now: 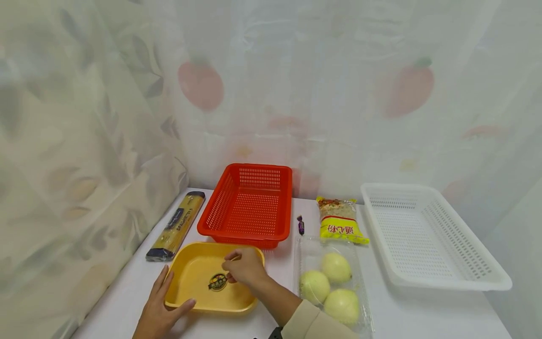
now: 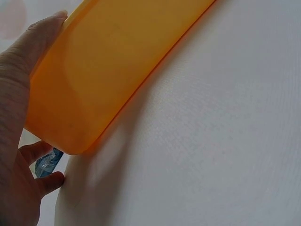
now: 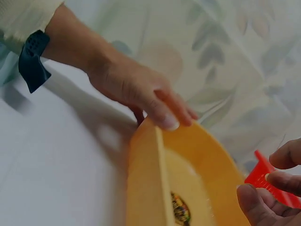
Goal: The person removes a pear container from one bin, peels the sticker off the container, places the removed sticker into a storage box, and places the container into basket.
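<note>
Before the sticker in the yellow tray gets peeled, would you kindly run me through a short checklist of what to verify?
1. Left hand holds the yellow tray by its near left corner: ok.
2. Right hand has its fingertips at the sticker: ok.
3. Sticker edge already lifted: cannot tell.
4. Tray lies flat on the table: cannot tell.
5. Red basket stands apart behind the tray: ok.
6. Pack of pears clear of the right forearm: ok.

A home table; fruit-print curtain (image 1: 296,94); pasta packet (image 1: 340,221).
</note>
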The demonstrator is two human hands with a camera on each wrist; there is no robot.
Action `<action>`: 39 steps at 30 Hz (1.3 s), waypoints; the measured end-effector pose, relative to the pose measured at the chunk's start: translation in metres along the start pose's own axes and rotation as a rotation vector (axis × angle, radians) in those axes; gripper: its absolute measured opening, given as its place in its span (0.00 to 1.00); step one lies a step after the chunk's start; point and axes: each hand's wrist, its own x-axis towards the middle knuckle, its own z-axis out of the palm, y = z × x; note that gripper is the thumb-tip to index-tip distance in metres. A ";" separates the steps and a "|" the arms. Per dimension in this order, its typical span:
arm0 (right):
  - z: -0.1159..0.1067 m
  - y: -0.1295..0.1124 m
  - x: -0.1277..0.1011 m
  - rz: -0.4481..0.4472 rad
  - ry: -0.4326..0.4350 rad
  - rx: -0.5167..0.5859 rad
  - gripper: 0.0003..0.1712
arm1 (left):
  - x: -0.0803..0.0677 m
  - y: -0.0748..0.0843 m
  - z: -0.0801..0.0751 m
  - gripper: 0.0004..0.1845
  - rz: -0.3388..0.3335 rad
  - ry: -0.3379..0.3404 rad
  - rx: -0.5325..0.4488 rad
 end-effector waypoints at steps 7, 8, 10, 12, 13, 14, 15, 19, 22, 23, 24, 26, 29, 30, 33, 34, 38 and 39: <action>-0.016 -0.017 -0.013 -0.061 -0.069 0.059 0.05 | 0.000 -0.001 0.000 0.63 -0.032 -0.017 0.007; -0.019 -0.019 -0.015 -0.071 -0.077 0.065 0.06 | 0.000 -0.001 0.000 0.63 -0.036 -0.018 0.008; -0.024 -0.023 -0.019 -0.086 -0.089 0.076 0.06 | 0.000 0.000 -0.001 0.63 -0.038 -0.018 0.010; -0.029 -0.027 -0.022 -0.095 -0.094 0.076 0.07 | 0.000 0.000 -0.002 0.63 -0.043 -0.022 0.010; -0.031 -0.029 -0.024 -0.098 -0.098 0.078 0.07 | 0.000 0.000 -0.002 0.63 -0.045 -0.023 0.011; -0.033 -0.030 -0.026 -0.101 -0.099 0.079 0.08 | 0.000 0.000 -0.002 0.63 -0.047 -0.024 0.011; -0.035 -0.031 -0.028 -0.108 -0.101 0.080 0.08 | 0.000 0.000 -0.002 0.63 -0.045 -0.023 0.011; -0.044 -0.035 -0.034 -0.141 -0.113 0.079 0.09 | 0.000 0.000 -0.003 0.63 -0.042 -0.020 0.012; -0.051 -0.035 -0.038 -0.170 -0.120 0.081 0.10 | 0.000 0.000 -0.002 0.63 -0.037 -0.022 0.011; -0.053 -0.036 -0.040 -0.176 -0.119 0.080 0.10 | 0.000 0.000 -0.002 0.62 -0.034 -0.022 0.012; -0.056 -0.036 -0.041 -0.181 -0.119 0.082 0.10 | -0.001 0.000 -0.002 0.62 -0.028 -0.021 0.012; -0.062 -0.035 -0.044 -0.195 -0.116 0.081 0.11 | -0.001 -0.001 -0.001 0.61 -0.007 -0.011 0.011; -0.072 -0.034 -0.048 -0.211 -0.113 0.079 0.12 | -0.001 -0.003 -0.001 0.60 0.019 0.003 0.011; -0.074 -0.033 -0.049 -0.217 -0.114 0.081 0.12 | -0.001 -0.003 -0.001 0.60 0.025 0.007 0.010; -0.083 -0.030 -0.053 -0.231 -0.116 0.089 0.13 | 0.001 -0.003 0.000 0.59 0.028 0.012 0.010; -0.086 -0.029 -0.054 -0.233 -0.116 0.096 0.13 | 0.001 -0.003 0.000 0.59 0.023 0.010 0.011; -0.097 -0.026 -0.061 -0.245 -0.102 0.102 0.14 | 0.001 -0.002 0.001 0.60 0.011 0.005 0.014; -0.100 -0.026 -0.063 -0.245 -0.095 0.103 0.14 | 0.001 -0.002 0.001 0.60 0.009 0.009 0.015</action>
